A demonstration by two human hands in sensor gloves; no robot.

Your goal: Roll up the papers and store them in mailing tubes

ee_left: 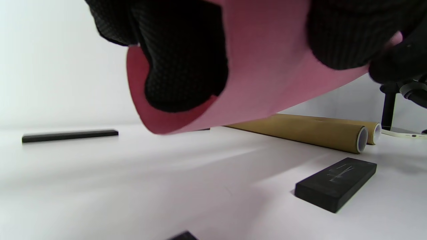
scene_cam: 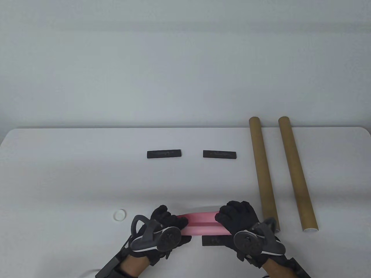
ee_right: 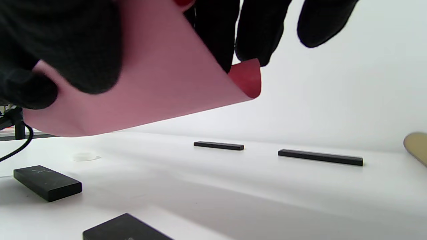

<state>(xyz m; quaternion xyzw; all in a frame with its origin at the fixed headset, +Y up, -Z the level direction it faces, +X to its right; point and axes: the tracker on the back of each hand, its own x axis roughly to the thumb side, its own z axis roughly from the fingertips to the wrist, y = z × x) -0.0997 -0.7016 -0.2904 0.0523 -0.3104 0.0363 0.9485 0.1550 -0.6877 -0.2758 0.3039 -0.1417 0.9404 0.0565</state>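
A pink paper [scene_cam: 200, 223] is rolled into a loose tube and held above the table near its front edge. My left hand [scene_cam: 168, 221] grips its left end and my right hand [scene_cam: 236, 215] grips its right end. In the left wrist view the pink paper [ee_left: 267, 76] curls around my gloved fingers [ee_left: 186, 66]. In the right wrist view the pink paper [ee_right: 160, 83] hangs from my fingers [ee_right: 66, 50]. Two brown mailing tubes [scene_cam: 263, 173] [scene_cam: 297, 173] lie side by side at the right, white caps toward me.
Two black bar weights [scene_cam: 164, 154] [scene_cam: 219, 154] lie mid-table. Two more black weights [scene_cam: 213, 240] [ee_right: 46, 183] lie near the front edge under the hands. A white cap ring [scene_cam: 119, 215] sits left of my left hand. A cable [ee_right: 13, 146] runs at the left.
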